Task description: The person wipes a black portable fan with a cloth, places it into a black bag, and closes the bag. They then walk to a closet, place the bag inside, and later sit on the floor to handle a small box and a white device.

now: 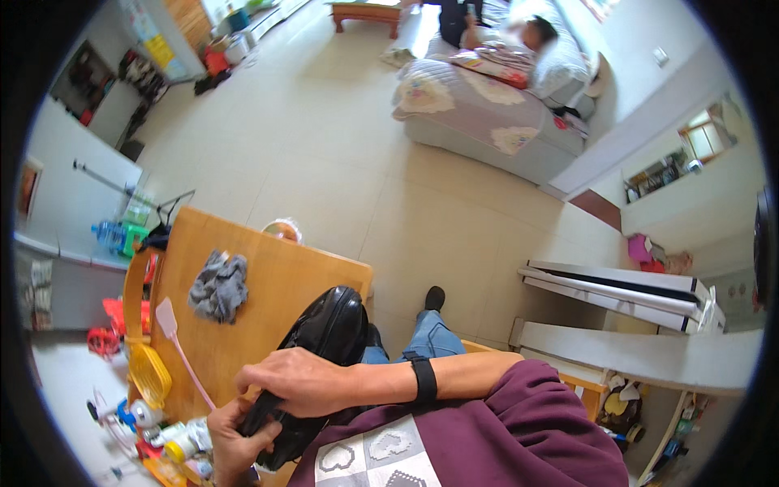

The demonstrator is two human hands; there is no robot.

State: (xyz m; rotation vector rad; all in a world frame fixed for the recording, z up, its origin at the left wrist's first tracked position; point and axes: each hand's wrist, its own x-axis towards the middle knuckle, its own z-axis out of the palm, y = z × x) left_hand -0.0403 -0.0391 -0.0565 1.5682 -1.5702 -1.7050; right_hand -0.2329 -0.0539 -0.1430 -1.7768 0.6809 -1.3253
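Observation:
A glossy black bag (331, 325), which looks like leather, lies slanted across the front edge of the wooden table (304, 268), close to my body. My right hand (307, 380) reaches over it from the right, fingers curled on its upper side. My left hand (240, 435) grips the near end of the bag, thumb on top. Between the two hands a dark strap or flap of the bag is pinched; the fingers partly hide it. Left of the bag, a pink fly swatter (179, 341) and a crumpled grey cloth (220, 286) lie on the tabletop.
Yellow plastic baskets (149, 374) and several bottles (182, 441) crowd the table's left side. A wooden chair (137, 286) stands beyond that edge. Light panelled furniture (608, 292) is at right. A person (538, 36) reclines on the sofa (487, 134) at the back.

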